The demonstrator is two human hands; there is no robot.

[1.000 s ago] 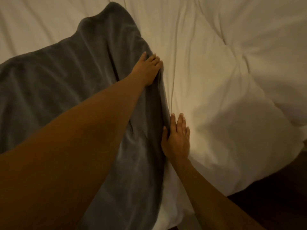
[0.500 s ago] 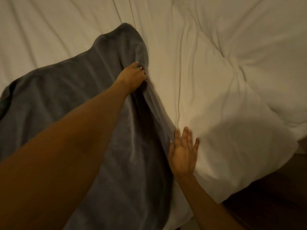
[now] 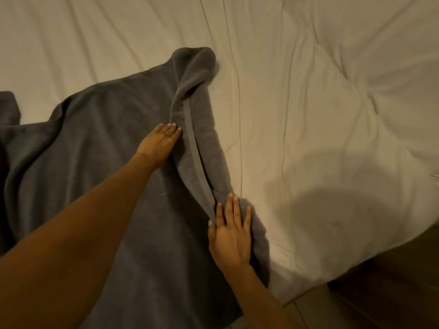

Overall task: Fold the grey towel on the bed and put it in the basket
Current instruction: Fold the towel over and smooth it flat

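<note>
On the bed [image 3: 308, 115], right-hand half of the grey towel [image 3: 95, 150] is where both hands are working. Towel lies spread over the white bedding, mostly flat; its right edge is rolled inward, hem band [image 3: 193, 143] showing as a paler strip running from the far corner down toward the near hand.

Left hand [image 3: 159, 144]: palm down, fingers together and extended, resting flat on the towel just left of the rolled edge. Not pinching anything. Looks like an anchor so the cloth doesn't slide while the edge gets sorted.

Right hand [image 3: 231, 236]: palm down, fingers slightly spread, pressed on the bunched lower part of the same edge, near the bed's corner. Also no pinch visible. Likely flattening or feeling for the hem to get a grip.

Judgement: pre-fold stage, squaring up the edge. No clean fold in place yet. Far-left part of the towel is rumpled and needs straightening too.

Basket is not in view, so can't say where the towel has to go. Dark floor [image 3: 380, 300] shows bottom right past the mattress.
</note>
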